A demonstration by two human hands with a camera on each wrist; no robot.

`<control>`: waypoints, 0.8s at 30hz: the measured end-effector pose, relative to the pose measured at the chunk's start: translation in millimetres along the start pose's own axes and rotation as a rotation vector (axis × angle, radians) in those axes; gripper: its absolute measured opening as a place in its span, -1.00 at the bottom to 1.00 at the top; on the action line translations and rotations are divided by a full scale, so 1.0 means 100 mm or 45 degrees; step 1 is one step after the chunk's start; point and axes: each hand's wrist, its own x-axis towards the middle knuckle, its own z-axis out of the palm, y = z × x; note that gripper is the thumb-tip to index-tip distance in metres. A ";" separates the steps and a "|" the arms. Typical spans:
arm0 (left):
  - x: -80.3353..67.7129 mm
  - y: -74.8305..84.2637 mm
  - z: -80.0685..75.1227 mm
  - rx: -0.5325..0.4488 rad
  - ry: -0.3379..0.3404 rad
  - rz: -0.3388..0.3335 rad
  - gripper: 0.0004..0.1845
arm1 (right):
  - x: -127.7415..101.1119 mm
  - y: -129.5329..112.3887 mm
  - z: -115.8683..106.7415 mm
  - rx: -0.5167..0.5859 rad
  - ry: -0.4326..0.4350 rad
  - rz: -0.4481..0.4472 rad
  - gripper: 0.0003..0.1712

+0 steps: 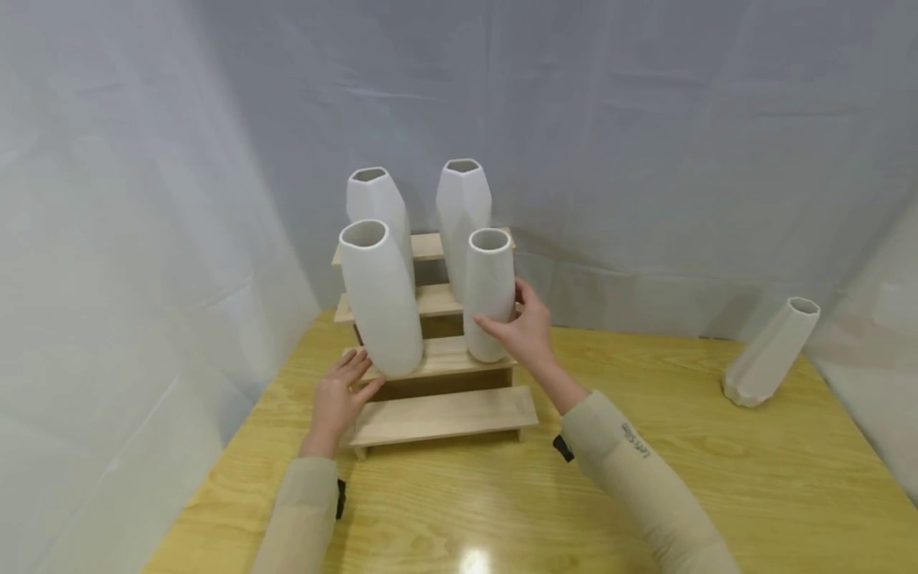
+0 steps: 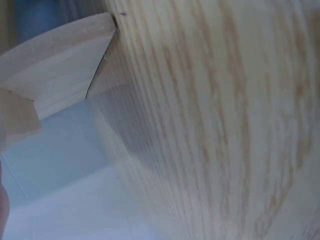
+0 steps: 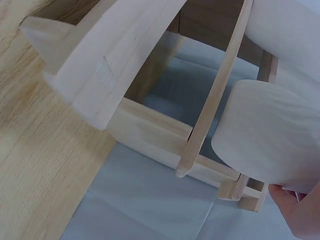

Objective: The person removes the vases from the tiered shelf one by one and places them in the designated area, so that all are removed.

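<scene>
Held vase: a slim, matte white ceramic vase (image 1: 489,293) with a round open mouth, upright on the second step from the bottom of the stepped rack, at about 1 o'clock from the rack's middle. In the right wrist view its smooth rounded base (image 3: 270,135) sits just above a thin shelf edge.
Right hand: the right hand (image 1: 527,328) wraps the vase's lower body from the 3 o'clock side, thumb in front, fingers (image 1: 522,292) curled behind, grasping it. A fingertip shows under the base in the wrist view.
Left hand: the left hand (image 1: 339,399) lies at 8 o'clock of the rack, fingers straight and released, their tips touching the left end of the same step, just under the large vase.
Large vase: a wider white vase (image 1: 380,299) with a smooth oval body, leaning slightly, on the same step at 9 o'clock from the held one.
Back vases: two faceted white vases, one (image 1: 375,201) at 11 o'clock and one (image 1: 464,209) at 12 o'clock, on the higher steps.
Rack: a pale unfinished wooden stepped rack (image 1: 445,414) of four flat plank steps, its lowest step bare.
Lone vase: a faceted, tapering white vase (image 1: 770,352) tilted at 3 o'clock, well apart, near the bench's right edge.
Bench: glossy yellow wood-grain bench (image 1: 717,478), grain lines clear in the left wrist view.
Backdrop: creased grey-white cloth (image 1: 645,143) all around.
</scene>
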 end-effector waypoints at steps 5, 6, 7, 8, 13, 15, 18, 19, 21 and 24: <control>0.00 -0.01 0.01 0.016 -0.013 0.003 -0.56 | 0.00 0.03 -0.07 -0.009 0.021 -0.017 -0.24; 0.00 -0.01 0.01 0.019 -0.023 -0.006 -0.56 | 0.00 0.03 -0.09 -0.012 0.028 -0.023 -0.25; 0.00 0.00 0.01 0.017 -0.029 -0.013 -0.56 | 0.00 0.03 -0.11 -0.018 0.035 -0.028 -0.24; 0.00 0.00 0.01 0.016 -0.036 -0.020 -0.56 | 0.00 0.03 -0.13 -0.017 0.041 -0.033 -0.24; 0.00 0.02 0.00 0.000 -0.048 -0.045 -0.56 | 0.01 0.05 -0.22 -0.042 0.074 -0.045 -0.25; 0.01 0.04 0.00 0.000 -0.048 -0.053 -0.56 | 0.02 0.06 -0.26 -0.054 0.092 -0.053 -0.25; 0.01 0.04 0.00 0.001 -0.052 -0.060 -0.56 | 0.03 0.07 -0.32 -0.056 0.115 -0.064 -0.26; 0.01 0.04 0.00 0.001 -0.054 -0.061 -0.56 | 0.03 0.07 -0.34 -0.051 0.123 -0.067 -0.27; 0.01 0.04 0.00 0.007 -0.059 -0.062 -0.54 | 0.03 0.08 -0.37 -0.048 0.136 -0.068 -0.27; 0.00 0.03 0.00 0.011 -0.061 -0.063 -0.53 | 0.03 0.10 -0.42 -0.060 0.148 -0.064 -0.26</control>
